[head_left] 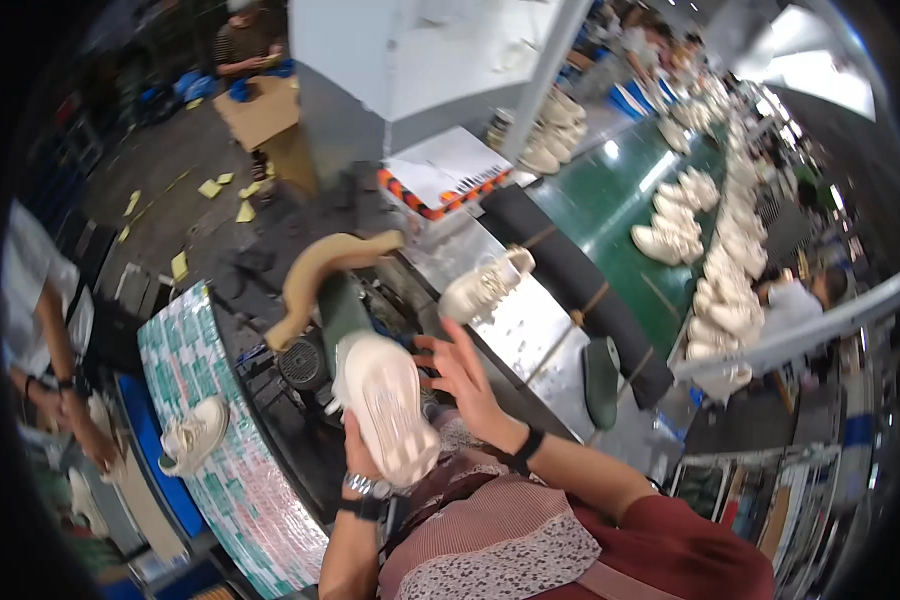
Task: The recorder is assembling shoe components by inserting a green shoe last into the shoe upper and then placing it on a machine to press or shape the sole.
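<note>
A cream sneaker (pixel 385 395) is held in front of my body with its pale sole turned up toward me. My left hand (pixel 358 450) grips it from the left side, near one end; part of the fingers is hidden behind the shoe. Beside the sole, on its right, my right hand (pixel 470 385) is open, fingers spread and holding nothing. Just beyond that hand, another cream sneaker (pixel 485 288) lies on a metal tabletop (pixel 545 335). Behind the held sneaker stands a machine with a curved tan pad (pixel 310 275).
A green conveyor belt (pixel 595 210) carries several cream sneakers (pixel 675 220). A white box (pixel 445 170) and a dark green sole-shaped piece (pixel 600 383) rest by it. At left, a sneaker (pixel 195 437) sits on a patterned surface (pixel 255 500), near another person's arm (pixel 65 350).
</note>
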Motion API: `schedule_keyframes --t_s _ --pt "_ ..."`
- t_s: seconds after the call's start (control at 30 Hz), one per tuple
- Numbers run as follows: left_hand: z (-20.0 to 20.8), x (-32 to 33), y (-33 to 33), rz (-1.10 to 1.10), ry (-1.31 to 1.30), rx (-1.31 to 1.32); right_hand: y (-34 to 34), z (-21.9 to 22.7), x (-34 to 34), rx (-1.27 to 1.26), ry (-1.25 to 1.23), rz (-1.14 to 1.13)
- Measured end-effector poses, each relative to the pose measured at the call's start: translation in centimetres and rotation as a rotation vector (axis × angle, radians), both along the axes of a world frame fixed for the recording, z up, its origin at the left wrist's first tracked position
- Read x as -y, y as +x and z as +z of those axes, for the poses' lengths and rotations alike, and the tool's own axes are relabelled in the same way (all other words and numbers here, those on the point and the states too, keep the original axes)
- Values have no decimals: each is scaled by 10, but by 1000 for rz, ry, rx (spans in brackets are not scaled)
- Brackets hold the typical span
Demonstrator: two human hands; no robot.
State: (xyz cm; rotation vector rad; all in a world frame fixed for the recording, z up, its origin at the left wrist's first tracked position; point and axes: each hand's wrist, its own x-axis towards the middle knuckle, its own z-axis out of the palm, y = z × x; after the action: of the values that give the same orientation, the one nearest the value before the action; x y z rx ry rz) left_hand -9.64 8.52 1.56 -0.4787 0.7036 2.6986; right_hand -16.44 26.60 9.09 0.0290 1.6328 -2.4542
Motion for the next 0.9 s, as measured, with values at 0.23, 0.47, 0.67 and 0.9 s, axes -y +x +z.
schedule_keyframes --t_s 0.23,0.47,0.67,0.9 --pt "-22 60 76 -303 -521 159 -69 -24 87 433 -445 355" --pt "-53 19 10 -540 -1162 -26 -28 -8 -72 -179 69 91" --pt "-6 -175 -145 -650 -1323 -740 37 -38 -313 135 859 -866" --pt "-42 -280 -263 -988 -2086 -907 97 -176 -411 -3 1261 -739"
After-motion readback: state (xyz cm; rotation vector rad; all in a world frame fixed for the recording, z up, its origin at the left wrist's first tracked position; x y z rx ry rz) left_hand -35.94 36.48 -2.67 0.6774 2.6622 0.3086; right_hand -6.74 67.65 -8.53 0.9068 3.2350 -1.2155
